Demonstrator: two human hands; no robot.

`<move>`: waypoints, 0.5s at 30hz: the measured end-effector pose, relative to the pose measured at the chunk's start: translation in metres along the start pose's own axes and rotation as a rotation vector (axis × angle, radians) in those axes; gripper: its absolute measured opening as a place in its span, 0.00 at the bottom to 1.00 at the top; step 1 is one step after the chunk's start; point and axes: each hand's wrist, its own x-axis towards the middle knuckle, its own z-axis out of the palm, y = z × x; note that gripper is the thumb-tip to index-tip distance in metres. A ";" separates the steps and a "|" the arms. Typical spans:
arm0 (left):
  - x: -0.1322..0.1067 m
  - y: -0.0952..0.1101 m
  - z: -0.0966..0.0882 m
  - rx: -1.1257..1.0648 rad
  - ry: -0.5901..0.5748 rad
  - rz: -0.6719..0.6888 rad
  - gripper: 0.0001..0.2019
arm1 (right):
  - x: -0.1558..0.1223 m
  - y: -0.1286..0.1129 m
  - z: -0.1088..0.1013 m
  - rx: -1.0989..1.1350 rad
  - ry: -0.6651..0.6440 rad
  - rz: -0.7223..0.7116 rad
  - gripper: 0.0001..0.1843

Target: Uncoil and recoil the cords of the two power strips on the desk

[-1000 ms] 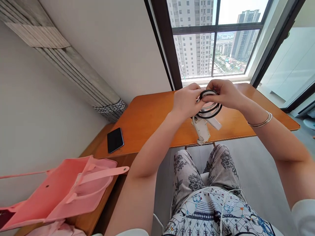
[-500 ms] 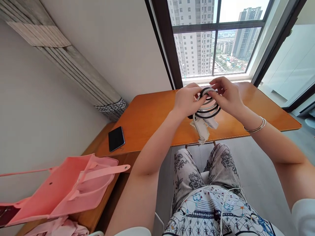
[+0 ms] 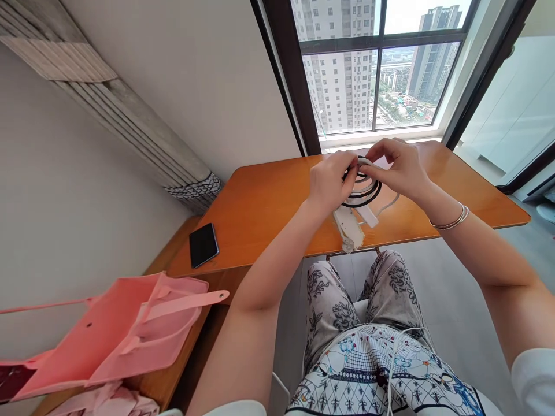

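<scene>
A coil of black and white cable [image 3: 365, 195] is held over the middle of the worktop [image 3: 269, 190], its left side clamped in the grip of the left hand [image 3: 332, 180], its top pinched by the right hand [image 3: 399, 169]. Two white pieces [image 3: 349, 230] are seen toward the worktop's near edge. A phone [image 3: 203, 245] is laid at the worktop's left end

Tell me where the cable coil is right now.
In the head view, the coil is right of centre, between the left hand and the right hand, over the desk, with the window beyond.
</scene>
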 end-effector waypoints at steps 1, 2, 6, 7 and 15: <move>-0.001 -0.001 0.001 -0.008 0.006 -0.015 0.06 | -0.002 0.002 0.000 0.017 -0.008 -0.010 0.23; -0.002 -0.001 0.002 -0.016 0.011 -0.028 0.05 | -0.005 0.005 -0.001 0.050 -0.023 -0.012 0.24; -0.005 -0.004 0.003 -0.066 0.035 -0.069 0.05 | -0.017 0.022 -0.007 0.179 -0.130 0.034 0.24; -0.005 -0.004 0.003 -0.081 0.043 -0.075 0.05 | -0.019 0.026 -0.009 0.161 -0.136 0.031 0.22; -0.008 0.001 0.004 -0.188 0.095 -0.053 0.06 | -0.007 0.019 -0.040 -0.245 -0.126 -0.211 0.13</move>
